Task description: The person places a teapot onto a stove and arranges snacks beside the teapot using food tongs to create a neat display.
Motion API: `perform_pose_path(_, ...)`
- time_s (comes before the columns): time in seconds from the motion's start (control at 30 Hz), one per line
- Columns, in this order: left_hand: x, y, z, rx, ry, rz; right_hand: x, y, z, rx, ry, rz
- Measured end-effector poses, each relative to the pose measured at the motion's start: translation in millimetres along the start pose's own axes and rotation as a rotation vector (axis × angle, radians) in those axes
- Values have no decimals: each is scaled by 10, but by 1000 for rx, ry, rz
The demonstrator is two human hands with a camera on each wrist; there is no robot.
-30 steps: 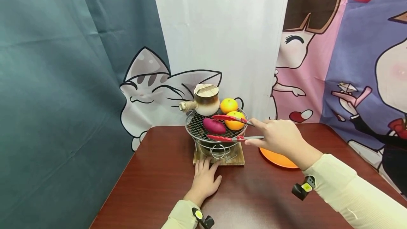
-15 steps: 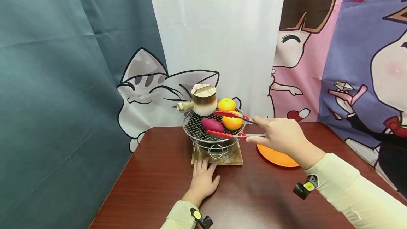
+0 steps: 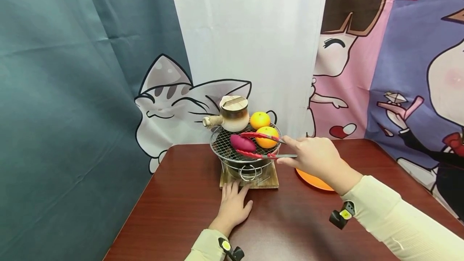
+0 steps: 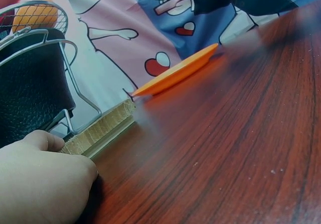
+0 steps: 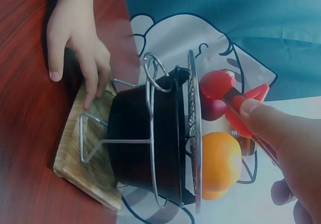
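My right hand point(image 3: 314, 157) holds a pair of red-tipped tongs point(image 3: 270, 156) by the metal arms. The tongs' spread tips lie on either side of a purple sweet potato point(image 3: 242, 143) on the round wire grill point(image 3: 220, 148). Two oranges point(image 3: 267, 137) sit at the grill's right; the upper tong arm crosses the front one. Behind the sweet potato stands a lidded clay pot point(image 3: 235, 115) with a side handle. My left hand point(image 3: 232, 208) lies with its fingers extended, fingertips on the front edge of the wooden board point(image 5: 90, 153) under the stove point(image 5: 145, 138).
An orange plate point(image 3: 316, 180) lies on the table right of the stove, partly hidden under my right hand in the head view. Wire legs and a ring handle point(image 3: 248, 173) stick out at the stove's front. A printed curtain point(image 3: 253, 43) hangs behind the table.
The tongs' tips have shifted slightly around the sweet potato, with the right hand moving a little left. The left hand keeps its place on the board. The head view has swayed slightly.
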State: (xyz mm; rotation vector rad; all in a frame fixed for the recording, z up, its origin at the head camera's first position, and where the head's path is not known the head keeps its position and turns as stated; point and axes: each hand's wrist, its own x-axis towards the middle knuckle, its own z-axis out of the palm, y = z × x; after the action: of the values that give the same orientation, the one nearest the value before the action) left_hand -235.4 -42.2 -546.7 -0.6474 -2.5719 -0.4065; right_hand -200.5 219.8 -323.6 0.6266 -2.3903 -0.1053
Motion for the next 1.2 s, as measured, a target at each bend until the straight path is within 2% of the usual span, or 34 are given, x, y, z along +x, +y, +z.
perform_pose_path(0.23,-10,-8,29,7,30,14,8,-22,22,11,26,-16)
perform_pose_path(0.4,-4,-3,22,0,8,3,17,-18,22,0,26,-6)
perform_pose_path(0.7,-11,-13,39,0,-7,-9,11,-11,-18,11,-37,28)
perform_pose_path(0.97,-14,-2,29,-8,3,-7,-5,94,-73,74,-17,88)
perform_pose_path(1.2,-11,-10,34,-13,-2,-11,-20,265,-198,74,3,134)
